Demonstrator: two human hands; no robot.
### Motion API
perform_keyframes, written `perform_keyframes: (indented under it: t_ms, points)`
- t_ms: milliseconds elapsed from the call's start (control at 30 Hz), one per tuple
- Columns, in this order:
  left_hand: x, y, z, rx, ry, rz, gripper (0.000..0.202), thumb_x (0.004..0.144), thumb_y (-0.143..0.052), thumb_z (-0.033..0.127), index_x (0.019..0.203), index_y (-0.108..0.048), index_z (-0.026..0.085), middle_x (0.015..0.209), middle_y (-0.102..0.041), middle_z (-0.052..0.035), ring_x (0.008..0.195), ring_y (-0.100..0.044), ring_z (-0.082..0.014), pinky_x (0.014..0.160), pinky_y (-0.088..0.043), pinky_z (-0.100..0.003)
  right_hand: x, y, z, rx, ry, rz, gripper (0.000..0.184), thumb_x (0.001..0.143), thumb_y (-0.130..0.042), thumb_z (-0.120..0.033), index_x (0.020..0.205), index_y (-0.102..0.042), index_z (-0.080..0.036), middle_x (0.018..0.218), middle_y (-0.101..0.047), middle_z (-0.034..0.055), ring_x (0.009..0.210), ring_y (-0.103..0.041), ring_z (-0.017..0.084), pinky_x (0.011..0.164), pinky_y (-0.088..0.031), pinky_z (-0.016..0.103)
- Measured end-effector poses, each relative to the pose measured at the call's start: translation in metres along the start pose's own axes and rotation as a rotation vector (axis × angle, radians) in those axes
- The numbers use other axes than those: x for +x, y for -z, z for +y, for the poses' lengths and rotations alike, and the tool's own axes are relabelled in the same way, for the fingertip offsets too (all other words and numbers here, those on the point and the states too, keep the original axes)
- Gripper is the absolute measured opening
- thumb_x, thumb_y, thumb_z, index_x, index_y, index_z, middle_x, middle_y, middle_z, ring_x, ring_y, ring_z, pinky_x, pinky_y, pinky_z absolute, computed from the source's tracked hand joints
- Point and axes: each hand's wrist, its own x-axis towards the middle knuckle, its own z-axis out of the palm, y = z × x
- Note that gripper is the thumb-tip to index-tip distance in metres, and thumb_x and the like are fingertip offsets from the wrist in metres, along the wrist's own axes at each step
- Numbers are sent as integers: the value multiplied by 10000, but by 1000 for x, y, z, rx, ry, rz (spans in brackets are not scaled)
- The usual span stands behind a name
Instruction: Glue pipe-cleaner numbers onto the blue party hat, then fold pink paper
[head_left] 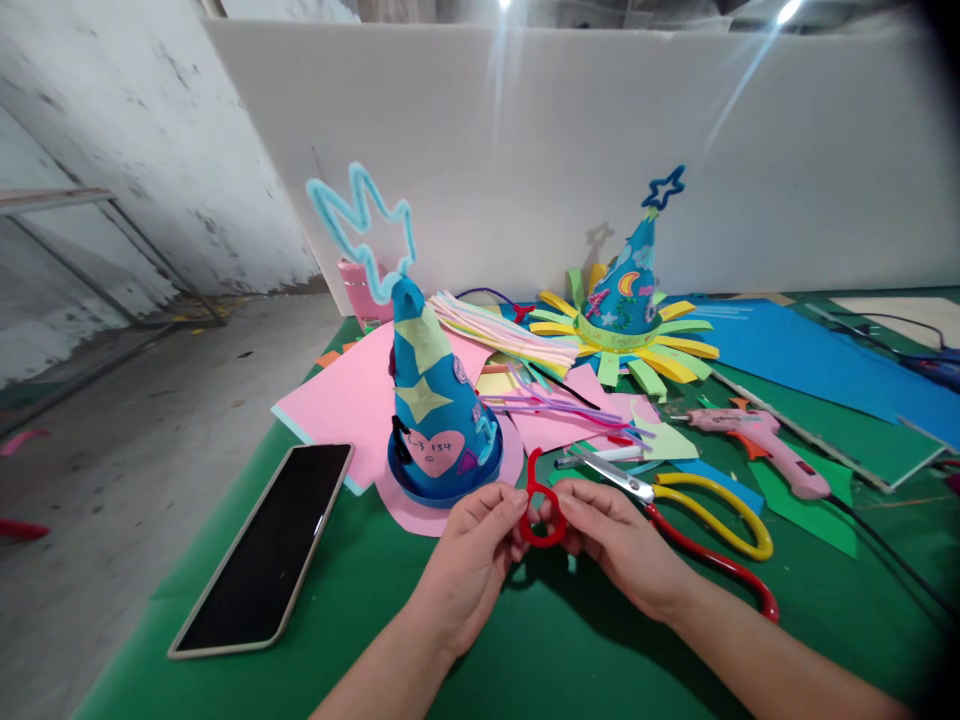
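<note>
Red pipe cleaner (541,510) sits curled into a loop just above the green bench (570,650), pinched from both sides: the left hand (472,560) and the right hand (611,535) are close together, their fingertips clamped on it, one free end hooking upward. The step in hand looks like shaping the loop; the next move probably calls for a firm pinch at the crossing while that end is bent. Counted: one red pipe cleaner, two blue cone hats, the nearer (435,400) just beyond the left hand and the farther (630,290) well beyond the right; one pair of scissors (697,505) beside the right hand; one pink glue gun (757,445) past them; one phone (266,545) left of the left hand.
</note>
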Motion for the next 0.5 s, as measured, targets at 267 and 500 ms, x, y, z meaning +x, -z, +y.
perform_keyframes:
  t_ms: [267, 500]
  points:
    - [-1, -4, 0, 16, 13, -79, 207, 746, -581, 257, 590, -534, 128, 621, -536, -9, 592, -428, -89, 561, -312, -208, 2, -4, -1, 46, 8, -6, 205, 820, -529, -337, 747, -558, -148, 641, -511, -27, 567, -409, 60, 532, -307, 187]
    - [0, -2, -5, 36, 6, -111, 222, 753, -576, 264, 585, -515, 133, 583, -468, 11, 570, -383, -84, 533, -289, -209, 1, -9, -4, -6, 113, 43, 189, 796, -568, -276, 665, -535, -143, 584, -540, -44, 547, -469, 51, 529, -361, 162]
